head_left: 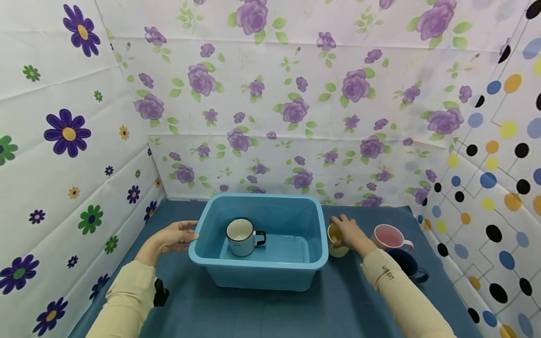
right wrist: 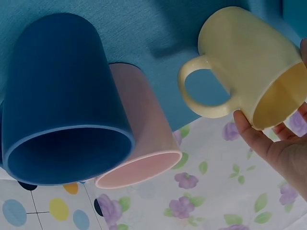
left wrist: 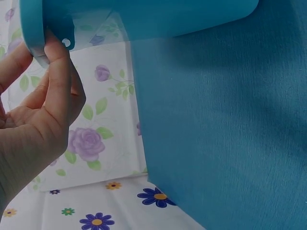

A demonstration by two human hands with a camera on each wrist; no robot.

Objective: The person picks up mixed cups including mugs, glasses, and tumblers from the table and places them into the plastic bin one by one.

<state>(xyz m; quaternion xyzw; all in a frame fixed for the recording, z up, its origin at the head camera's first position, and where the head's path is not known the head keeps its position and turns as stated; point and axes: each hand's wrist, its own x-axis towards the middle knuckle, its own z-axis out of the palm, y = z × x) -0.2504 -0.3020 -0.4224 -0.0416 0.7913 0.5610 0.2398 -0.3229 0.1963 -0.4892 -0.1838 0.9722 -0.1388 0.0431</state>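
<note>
A light-blue plastic basin [head_left: 258, 265] stands in the middle of the table. My left hand [head_left: 175, 236] pinches its left rim, with thumb and fingers on both sides of the edge in the left wrist view. Inside the basin, towards the left, a white enamel mug [head_left: 240, 243] with a black rim and handle sits upright. Just outside the basin's right wall, my right hand [head_left: 348, 234] holds a pale yellow mug [right wrist: 247, 57] by its rim; part of the grip is cut off in the right wrist view.
A pink mug [head_left: 388, 236] and a dark blue mug [head_left: 403, 263] stand upright close together at the right, near my right forearm. The blue-covered table [head_left: 236, 314] is bounded by patterned cloth walls at the back [head_left: 270, 159] and both sides.
</note>
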